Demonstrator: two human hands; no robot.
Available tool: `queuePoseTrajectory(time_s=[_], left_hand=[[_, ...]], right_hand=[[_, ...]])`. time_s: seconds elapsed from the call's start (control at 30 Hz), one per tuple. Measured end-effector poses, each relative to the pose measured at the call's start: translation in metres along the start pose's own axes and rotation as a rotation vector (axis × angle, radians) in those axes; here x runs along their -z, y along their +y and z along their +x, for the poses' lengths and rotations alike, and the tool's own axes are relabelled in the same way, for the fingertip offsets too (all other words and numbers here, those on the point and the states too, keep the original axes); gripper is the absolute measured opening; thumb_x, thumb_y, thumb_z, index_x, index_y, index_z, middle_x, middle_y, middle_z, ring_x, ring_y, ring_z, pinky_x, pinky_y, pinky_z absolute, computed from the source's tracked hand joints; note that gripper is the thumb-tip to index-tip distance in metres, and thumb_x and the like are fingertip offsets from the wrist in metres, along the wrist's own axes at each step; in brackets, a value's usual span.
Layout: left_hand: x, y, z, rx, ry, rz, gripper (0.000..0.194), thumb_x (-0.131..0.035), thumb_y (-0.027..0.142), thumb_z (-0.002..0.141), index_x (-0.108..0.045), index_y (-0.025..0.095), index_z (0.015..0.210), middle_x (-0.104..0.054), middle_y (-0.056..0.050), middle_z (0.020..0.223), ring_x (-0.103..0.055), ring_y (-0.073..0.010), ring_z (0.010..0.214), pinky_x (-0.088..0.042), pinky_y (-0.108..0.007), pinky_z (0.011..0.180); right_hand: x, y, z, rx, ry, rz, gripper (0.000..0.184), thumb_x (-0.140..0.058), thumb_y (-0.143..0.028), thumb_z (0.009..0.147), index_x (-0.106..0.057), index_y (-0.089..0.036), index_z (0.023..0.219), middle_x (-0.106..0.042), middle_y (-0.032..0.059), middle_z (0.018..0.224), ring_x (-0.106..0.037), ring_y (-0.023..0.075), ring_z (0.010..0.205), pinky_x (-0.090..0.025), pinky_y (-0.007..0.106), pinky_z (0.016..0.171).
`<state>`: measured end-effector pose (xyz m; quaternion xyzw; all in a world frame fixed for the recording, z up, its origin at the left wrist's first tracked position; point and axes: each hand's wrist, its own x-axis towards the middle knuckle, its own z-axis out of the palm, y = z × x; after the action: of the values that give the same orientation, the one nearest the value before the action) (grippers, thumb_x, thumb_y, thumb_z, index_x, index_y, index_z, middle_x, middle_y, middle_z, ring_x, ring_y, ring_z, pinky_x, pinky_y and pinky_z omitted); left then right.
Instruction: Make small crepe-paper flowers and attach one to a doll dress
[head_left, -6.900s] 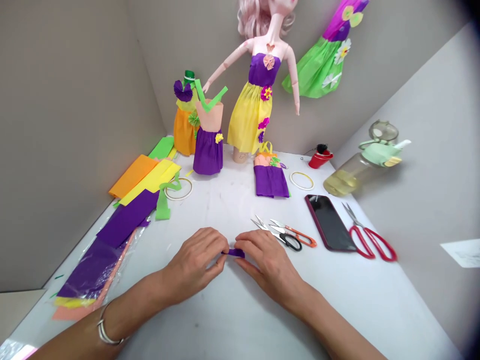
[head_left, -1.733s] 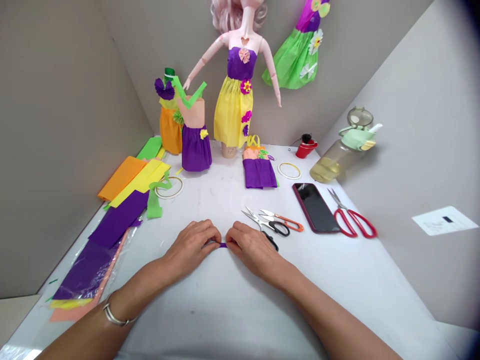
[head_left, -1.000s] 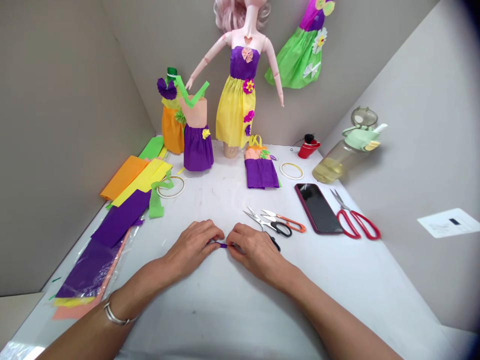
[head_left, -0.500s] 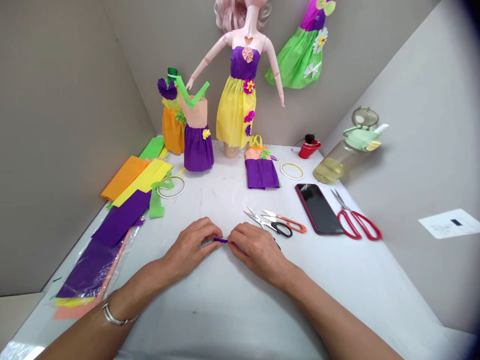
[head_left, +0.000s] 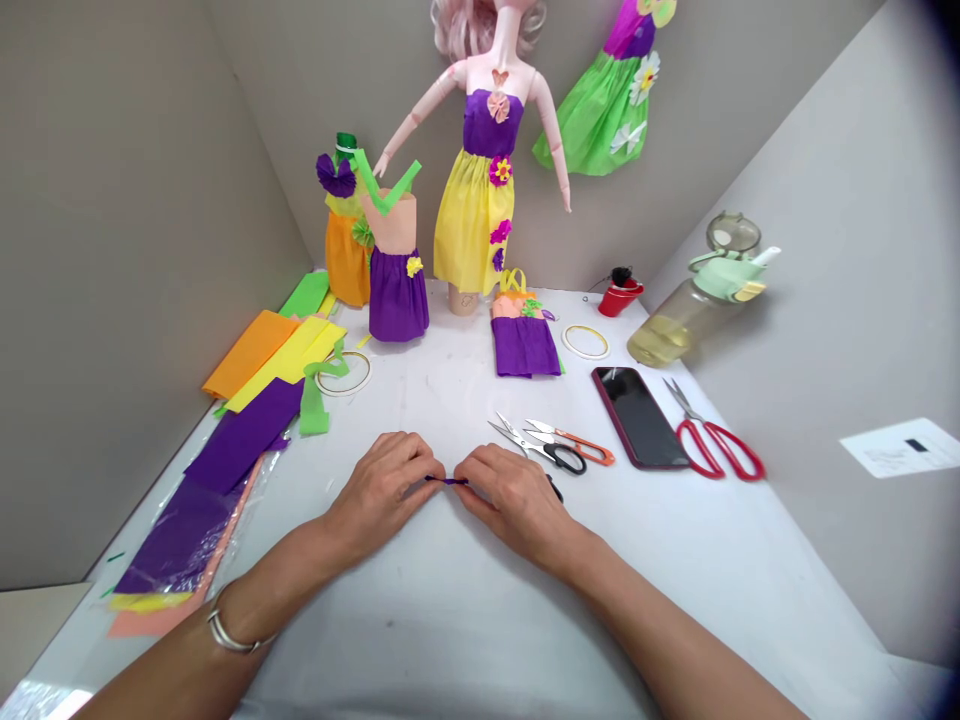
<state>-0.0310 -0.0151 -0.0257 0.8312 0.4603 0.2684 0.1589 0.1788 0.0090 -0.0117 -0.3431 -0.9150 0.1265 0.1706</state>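
Our left hand [head_left: 381, 488] and right hand [head_left: 511, 500] pinch a purple crepe-paper strip [head_left: 447, 481] just beside the black-handled snips [head_left: 564, 458]

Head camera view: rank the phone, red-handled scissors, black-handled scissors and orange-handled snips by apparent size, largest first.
Largest: phone and red-handled scissors, too alike to rank. Smaller: black-handled scissors and orange-handled snips, also alike.
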Motion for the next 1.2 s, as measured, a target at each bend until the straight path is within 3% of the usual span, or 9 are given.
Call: queuePoseTrajectory(time_s=[0.17,0.33,0.47,0.73,0.97,1.2], left_hand=[[0.0,0.001,0.0,-0.039,0.011,0.055,0.013,-0.051,0.021,0.096,-0.062,0.02,0.089,-0.059,-0.002,0.085,-0.052,-0.0167,0.082,-0.041,-0.033,0.08],[0.001,0.002,0.001,-0.151,-0.001,0.189,0.02,-0.047,0.018,0.097,-0.061,0.018,0.083,-0.059,-0.004,0.08,-0.051,-0.0182,0.08,-0.04,-0.036,0.081],[0.0,0.001,-0.001,-0.181,-0.028,0.205,0.024,-0.044,0.017,0.097,-0.06,0.019,0.079,-0.058,-0.003,0.077,-0.049,-0.0173,0.077,-0.04,-0.036,0.083],[-0.002,-0.005,-0.003,-0.049,-0.101,0.07,0.017,-0.051,0.02,0.095,-0.062,0.02,0.082,-0.061,-0.001,0.08,-0.054,-0.0159,0.079,-0.038,-0.036,0.085],[-0.001,-0.006,-0.001,0.143,-0.148,-0.051,0.008,-0.062,0.023,0.089,-0.065,0.023,0.082,-0.062,0.002,0.079,-0.056,-0.0164,0.081,-0.038,-0.036,0.086],[0.001,-0.005,0.002,0.196,-0.19,-0.052,0.01,-0.06,0.023,0.09,-0.063,0.022,0.08,-0.061,0.001,0.081,-0.055,-0.0173,0.083,-0.038,-0.039,0.09]], right_hand=[[-0.004,0.001,0.0,-0.008,-0.017,-0.016,0.01,-0.055,-0.022,0.095,-0.064,-0.019,0.092,-0.064,0.003,0.084,-0.056,0.0162,0.078,-0.039,0.027,0.068],[-0.012,0.003,-0.003,0.066,0.048,-0.182,0.025,-0.047,-0.008,0.094,-0.061,-0.019,0.077,-0.06,0.0031,0.081,-0.047,0.0167,0.073,-0.033,0.029,0.063],[-0.017,0.005,-0.007,0.147,0.02,-0.228,0.03,-0.043,-0.002,0.092,-0.057,-0.019,0.073,-0.055,0.0035,0.078,-0.042,0.0174,0.07,-0.032,0.03,0.063],[-0.012,0.006,-0.008,0.073,-0.078,-0.097,0.021,-0.052,-0.008,0.092,-0.063,-0.019,0.077,-0.057,0.0024,0.078,-0.047,0.0163,0.072,-0.032,0.029,0.061],[0.0,-0.003,0.002,-0.148,-0.177,0.094,0.017,-0.052,-0.009,0.092,-0.066,-0.018,0.086,-0.061,0.0028,0.084,-0.056,0.015,0.08,-0.038,0.025,0.065],[-0.003,-0.008,0.004,-0.251,-0.192,0.075,0.018,-0.048,-0.011,0.093,-0.063,-0.016,0.084,-0.06,0.004,0.086,-0.056,0.0162,0.081,-0.04,0.027,0.07]])
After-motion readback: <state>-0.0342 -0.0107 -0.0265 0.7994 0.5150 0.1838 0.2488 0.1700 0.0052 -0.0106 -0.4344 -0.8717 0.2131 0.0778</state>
